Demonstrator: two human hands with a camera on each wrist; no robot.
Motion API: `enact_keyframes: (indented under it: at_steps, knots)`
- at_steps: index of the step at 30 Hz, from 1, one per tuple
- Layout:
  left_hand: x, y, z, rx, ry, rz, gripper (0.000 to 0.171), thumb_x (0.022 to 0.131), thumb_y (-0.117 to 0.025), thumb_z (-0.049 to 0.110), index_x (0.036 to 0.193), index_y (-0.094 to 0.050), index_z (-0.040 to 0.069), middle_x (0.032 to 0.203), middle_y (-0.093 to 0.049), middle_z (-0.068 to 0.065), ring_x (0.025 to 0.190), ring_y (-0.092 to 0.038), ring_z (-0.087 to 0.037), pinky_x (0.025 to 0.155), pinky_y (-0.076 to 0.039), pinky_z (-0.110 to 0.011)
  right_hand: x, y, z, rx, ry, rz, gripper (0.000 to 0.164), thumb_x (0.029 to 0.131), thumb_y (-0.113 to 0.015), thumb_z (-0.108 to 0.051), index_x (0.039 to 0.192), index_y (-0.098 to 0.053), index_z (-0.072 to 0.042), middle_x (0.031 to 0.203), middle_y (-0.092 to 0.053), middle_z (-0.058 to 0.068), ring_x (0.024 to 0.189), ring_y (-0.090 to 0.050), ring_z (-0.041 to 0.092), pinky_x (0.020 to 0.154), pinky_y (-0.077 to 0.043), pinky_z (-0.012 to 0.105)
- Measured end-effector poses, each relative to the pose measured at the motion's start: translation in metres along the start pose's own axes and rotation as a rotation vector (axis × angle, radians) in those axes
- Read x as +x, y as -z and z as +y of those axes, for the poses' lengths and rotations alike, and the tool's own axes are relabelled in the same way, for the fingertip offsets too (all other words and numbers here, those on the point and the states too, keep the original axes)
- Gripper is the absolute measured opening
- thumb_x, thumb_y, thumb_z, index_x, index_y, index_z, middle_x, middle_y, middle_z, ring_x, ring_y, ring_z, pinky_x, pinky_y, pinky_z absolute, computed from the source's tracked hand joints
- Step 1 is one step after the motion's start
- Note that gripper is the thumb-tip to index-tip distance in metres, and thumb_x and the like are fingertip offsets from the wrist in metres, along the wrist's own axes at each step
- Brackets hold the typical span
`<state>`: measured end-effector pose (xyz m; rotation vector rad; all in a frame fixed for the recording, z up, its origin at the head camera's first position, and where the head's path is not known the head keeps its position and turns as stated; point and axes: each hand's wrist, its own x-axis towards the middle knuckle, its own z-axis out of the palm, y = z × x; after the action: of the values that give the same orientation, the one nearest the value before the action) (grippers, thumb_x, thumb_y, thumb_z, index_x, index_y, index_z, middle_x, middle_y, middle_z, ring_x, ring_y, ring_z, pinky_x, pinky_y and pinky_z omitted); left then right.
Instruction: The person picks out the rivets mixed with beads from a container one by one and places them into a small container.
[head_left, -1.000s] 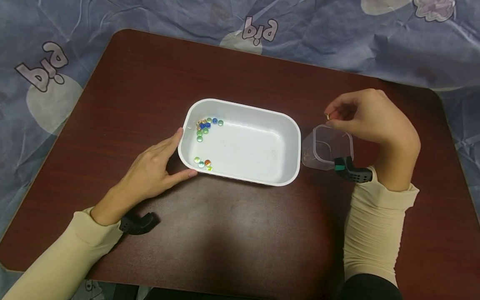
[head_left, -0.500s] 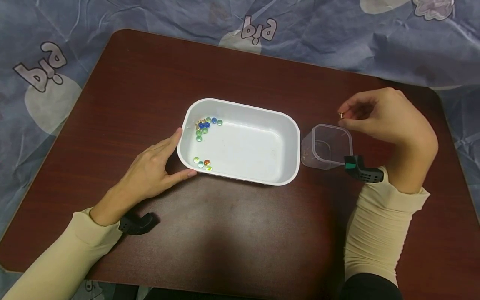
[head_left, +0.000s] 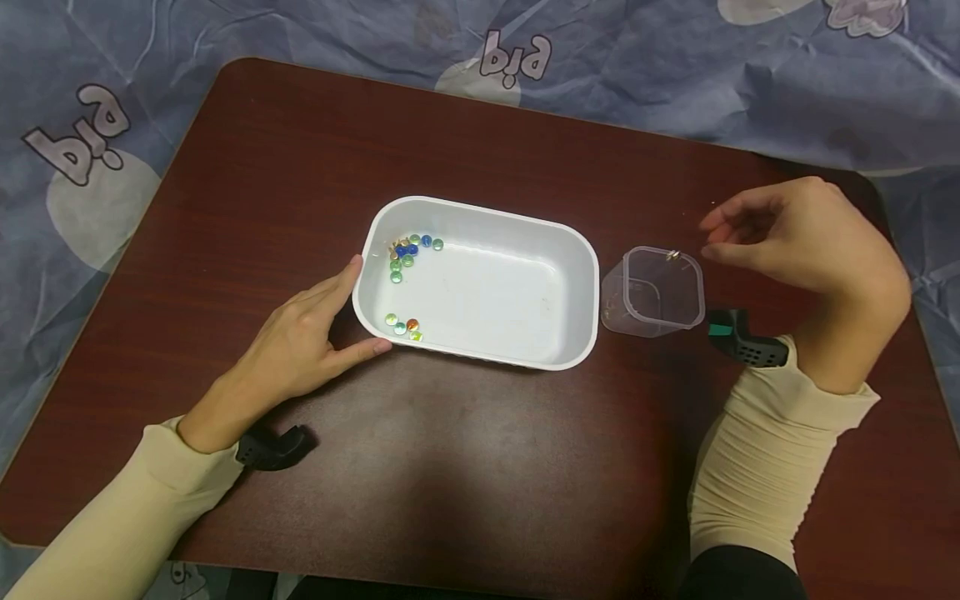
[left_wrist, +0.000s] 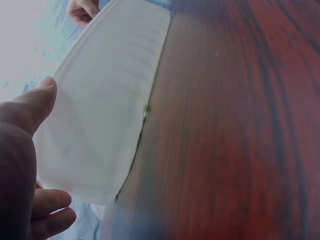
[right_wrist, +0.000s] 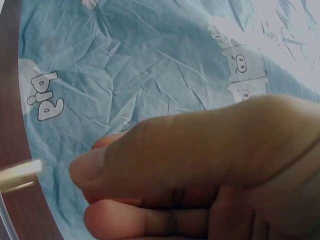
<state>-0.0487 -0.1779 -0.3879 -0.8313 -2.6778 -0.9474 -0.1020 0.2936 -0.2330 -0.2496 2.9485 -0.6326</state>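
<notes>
A white tray (head_left: 495,300) holds glass beads (head_left: 402,327) in green, blue and orange, plus a few tiny gold pieces (head_left: 394,250), at its left side. My left hand (head_left: 296,337) rests against the tray's left end, fingers straight, thumb at the near rim. To the tray's right is a clear plastic container (head_left: 645,292). A small gold spool-shaped piece (head_left: 673,255) appears at its far rim; whether it touches the rim I cannot tell. My right hand (head_left: 817,242) hovers right of the container, fingers bent, holding nothing. In the right wrist view the gold piece (right_wrist: 20,175) is apart from the fingertips.
Everything stands on a dark reddish-brown table (head_left: 450,467). Beyond its far edge hangs a wrinkled blue printed sheet (head_left: 637,67). Black wrist devices sit on the left wrist (head_left: 273,447) and right wrist (head_left: 750,346).
My right hand has moved right, away from the container, and has let go of the gold piece, which now shows at the container's rim. The left hand has stayed at the tray.
</notes>
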Motion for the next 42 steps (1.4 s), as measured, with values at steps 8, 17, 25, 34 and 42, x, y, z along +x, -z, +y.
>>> enact_keyframes:
  at_steps: [8, 17, 25, 34, 42]
  knots:
    - [0.0, 0.0, 0.0, 0.006, 0.004, -0.009, 0.098, 0.089, -0.05, 0.071, 0.152, -0.032, -0.002, 0.144, -0.048, -0.026, 0.128, -0.051, -0.04, 0.1, -0.043, -0.058, 0.0, 0.001, 0.001, -0.017, -0.014, -0.001, 0.015, 0.083, -0.079, -0.013, 0.097, -0.077, -0.009, 0.075, -0.067, -0.024, 0.063, -0.055, 0.0, 0.054, -0.038, 0.015]
    - [0.0, 0.001, 0.0, 0.01, 0.01, -0.014, 0.098, 0.089, -0.053, 0.07, 0.152, -0.031, -0.001, 0.144, -0.047, -0.026, 0.128, -0.051, -0.04, 0.101, -0.042, -0.058, 0.001, 0.0, 0.0, -0.022, -0.011, 0.0, 0.015, 0.083, -0.079, -0.015, 0.097, -0.077, -0.008, 0.075, -0.067, -0.025, 0.063, -0.055, -0.001, 0.054, -0.037, 0.015]
    - [0.0, 0.0, 0.0, 0.004, -0.001, -0.002, 0.098, 0.089, -0.047, 0.073, 0.152, -0.032, -0.001, 0.144, -0.048, -0.025, 0.128, -0.051, -0.039, 0.1, -0.043, -0.057, 0.003, -0.002, -0.002, -0.01, -0.028, 0.0, 0.016, 0.083, -0.08, -0.02, 0.096, -0.078, -0.011, 0.079, -0.066, -0.025, 0.067, -0.055, -0.002, 0.057, -0.038, 0.014]
    - [0.0, 0.0, 0.0, 0.003, 0.006, -0.009, 0.098, 0.089, -0.05, 0.072, 0.153, -0.032, -0.001, 0.144, -0.048, -0.025, 0.128, -0.051, -0.039, 0.1, -0.043, -0.058, 0.006, -0.005, -0.01, -0.045, -0.028, -0.003, 0.017, 0.084, -0.079, -0.025, 0.095, -0.078, -0.013, 0.069, -0.068, -0.013, 0.059, -0.047, 0.007, 0.055, -0.034, 0.019]
    - [0.001, 0.0, 0.0, 0.002, 0.003, -0.002, 0.099, 0.088, -0.048, 0.073, 0.152, -0.032, 0.0, 0.143, -0.048, -0.025, 0.128, -0.052, -0.039, 0.099, -0.043, -0.058, 0.01, -0.007, -0.017, -0.039, -0.018, -0.015, 0.017, 0.085, -0.078, -0.027, 0.096, -0.077, -0.014, 0.069, -0.07, -0.009, 0.059, -0.048, 0.007, 0.055, -0.034, 0.02]
